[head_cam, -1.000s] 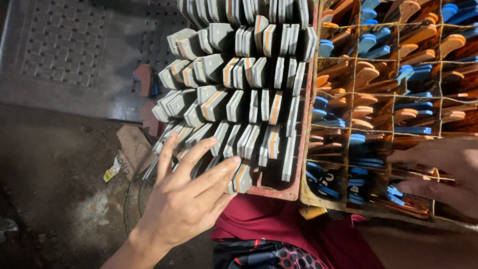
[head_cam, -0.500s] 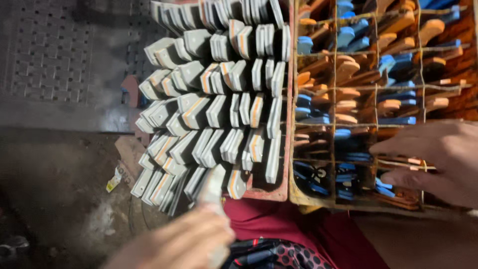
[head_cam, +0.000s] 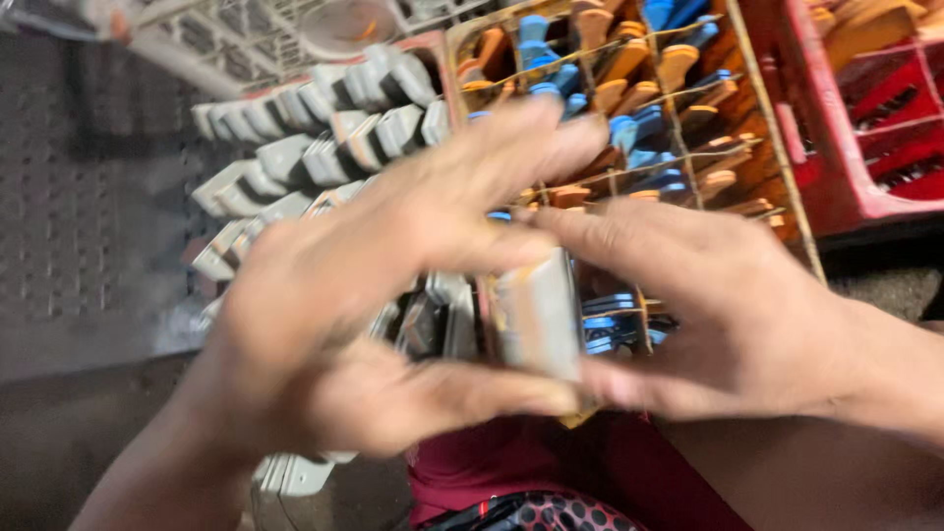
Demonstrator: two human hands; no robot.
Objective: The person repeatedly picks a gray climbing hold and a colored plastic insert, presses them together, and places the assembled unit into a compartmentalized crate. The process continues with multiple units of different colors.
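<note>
- My left hand [head_cam: 364,295] sat at about 8 o'clock from the frame's centre, fingers spread wide, thumb pressed against the near end of a grey block [head_cam: 536,315]. Motion blur softened the outlines.
- My right hand [head_cam: 728,305] came in from 3 o'clock, fingers curled over the top and far side of the same grey block, so both hands gripped it together.
- The grey block was at centre frame, just below the middle, upright between my palms; it looked like one piece or a tight small stack, but I could not tell which.
- Rows of grey blocks [head_cam: 324,133] lay at 10 to 11 o'clock, packed on edge.
- A partitioned wooden crate [head_cam: 747,108] at 1 o'clock held blue and orange pieces [head_cam: 639,128] in its cells.
- A red plastic crate [head_cam: 846,187] stood at 2 o'clock, just beside the wooden one.
- A dark red cloth [head_cam: 531,462] lay at 6 o'clock under my hands.
</note>
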